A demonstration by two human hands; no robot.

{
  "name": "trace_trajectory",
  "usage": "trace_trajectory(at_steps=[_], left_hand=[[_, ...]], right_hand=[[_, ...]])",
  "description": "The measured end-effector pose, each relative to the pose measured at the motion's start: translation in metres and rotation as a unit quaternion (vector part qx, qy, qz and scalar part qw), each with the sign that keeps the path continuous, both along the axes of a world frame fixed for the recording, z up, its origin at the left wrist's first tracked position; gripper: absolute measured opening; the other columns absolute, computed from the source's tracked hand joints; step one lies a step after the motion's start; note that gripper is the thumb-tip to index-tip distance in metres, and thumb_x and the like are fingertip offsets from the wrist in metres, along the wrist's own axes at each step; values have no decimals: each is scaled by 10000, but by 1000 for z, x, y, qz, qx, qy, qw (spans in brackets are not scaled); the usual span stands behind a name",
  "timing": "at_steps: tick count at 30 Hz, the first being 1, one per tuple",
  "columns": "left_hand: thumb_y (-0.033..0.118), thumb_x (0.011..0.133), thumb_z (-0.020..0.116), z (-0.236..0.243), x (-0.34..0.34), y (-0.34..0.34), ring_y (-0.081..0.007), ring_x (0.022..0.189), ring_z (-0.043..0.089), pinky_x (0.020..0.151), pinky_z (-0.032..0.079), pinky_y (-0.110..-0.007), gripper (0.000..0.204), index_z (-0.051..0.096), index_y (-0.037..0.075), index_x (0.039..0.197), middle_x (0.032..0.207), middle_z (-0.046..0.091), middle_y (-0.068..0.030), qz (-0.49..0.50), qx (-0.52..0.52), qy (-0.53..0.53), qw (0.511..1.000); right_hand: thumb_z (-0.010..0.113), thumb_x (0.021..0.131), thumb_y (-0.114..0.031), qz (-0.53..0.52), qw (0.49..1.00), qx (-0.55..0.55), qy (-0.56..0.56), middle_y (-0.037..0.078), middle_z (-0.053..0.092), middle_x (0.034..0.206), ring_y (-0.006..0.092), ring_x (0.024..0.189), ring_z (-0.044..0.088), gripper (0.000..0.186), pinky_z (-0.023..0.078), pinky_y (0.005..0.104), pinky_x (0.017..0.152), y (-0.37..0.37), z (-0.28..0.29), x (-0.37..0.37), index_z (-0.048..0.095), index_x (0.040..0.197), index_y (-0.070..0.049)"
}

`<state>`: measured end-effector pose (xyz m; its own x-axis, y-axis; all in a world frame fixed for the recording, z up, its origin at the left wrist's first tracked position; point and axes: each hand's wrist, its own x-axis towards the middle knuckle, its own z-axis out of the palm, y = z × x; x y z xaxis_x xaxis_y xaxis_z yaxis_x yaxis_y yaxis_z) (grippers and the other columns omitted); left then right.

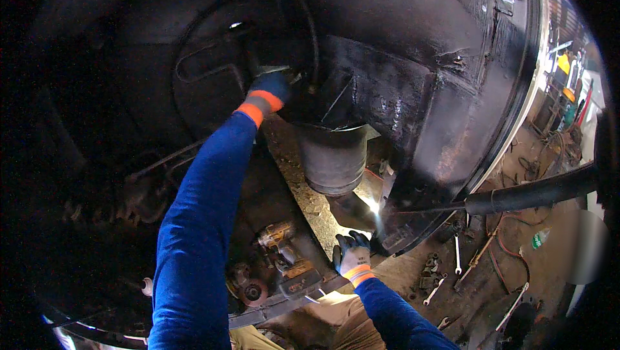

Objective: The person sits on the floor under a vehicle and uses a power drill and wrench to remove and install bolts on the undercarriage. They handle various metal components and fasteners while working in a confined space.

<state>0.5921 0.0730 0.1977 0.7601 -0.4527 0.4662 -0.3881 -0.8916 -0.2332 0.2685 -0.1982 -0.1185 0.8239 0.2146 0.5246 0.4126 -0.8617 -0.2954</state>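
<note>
Dark metal panels (387, 69) surround the gloved left hand (274, 90) — whether it grips anything, I cannot tell — while the gloved right hand (355, 253) lies, fingers apart, at the near end of a lit opening (315, 213). Between the hands sits a grey cylinder (334, 164); farther out, a yellow drill (280, 238) lies beside a disc grinder (252, 290).

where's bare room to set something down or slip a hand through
The dark floor panel looks bare above the yellow drill, beside the left sleeve. A hand might pass the gap between that panel and the grey cylinder, above the right hand. Crowded: the panel's lower end, with drill and grinder, and the ground at right, with wrenches.
</note>
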Motion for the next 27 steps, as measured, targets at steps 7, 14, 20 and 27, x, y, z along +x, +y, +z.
trace_trajectory(at_steps=[7, 14, 20, 27], left_hand=[[259, 930, 433, 14, -14, 10, -378, 1116, 593, 950, 475, -439, 370, 644, 134, 1207, 1231, 620, -180, -104, 37, 33, 993], [208, 922, 447, 24, -33, -22, -346, 1127, 591, 968, 470, -440, 366, 634, 129, 1227, 1258, 611, -157, -20, 234, 82, 968], [214, 883, 495, 51, -60, -56, -321, 1127, 607, 941, 487, -414, 351, 674, 96, 1161, 1234, 636, -136, -14, 317, 134, 939], [236, 913, 490, 41, -115, -79, -319, 1221, 554, 965, 475, -437, 398, 607, 109, 1272, 1337, 573, -125, 154, 108, 121, 975]], right_hand=[[580, 822, -299, 18, 1000, -2, -4, 153, 699, 1007, 355, 1072, 588, 357, 390, 475, 975, 9, 3, -1, 676, 1099, -96], [581, 819, -297, 17, 1000, -10, -6, 146, 699, 1006, 349, 1069, 591, 353, 391, 475, 968, 9, 4, -1, 678, 1085, -87], [572, 822, -299, 9, 1000, -8, 1, 143, 699, 997, 353, 1070, 594, 339, 385, 476, 976, 1, 3, 0, 682, 1067, -91], [558, 826, -301, 9, 1000, -12, 5, 151, 699, 992, 369, 1053, 594, 319, 410, 483, 946, 2, 0, 1, 688, 1030, -93]])
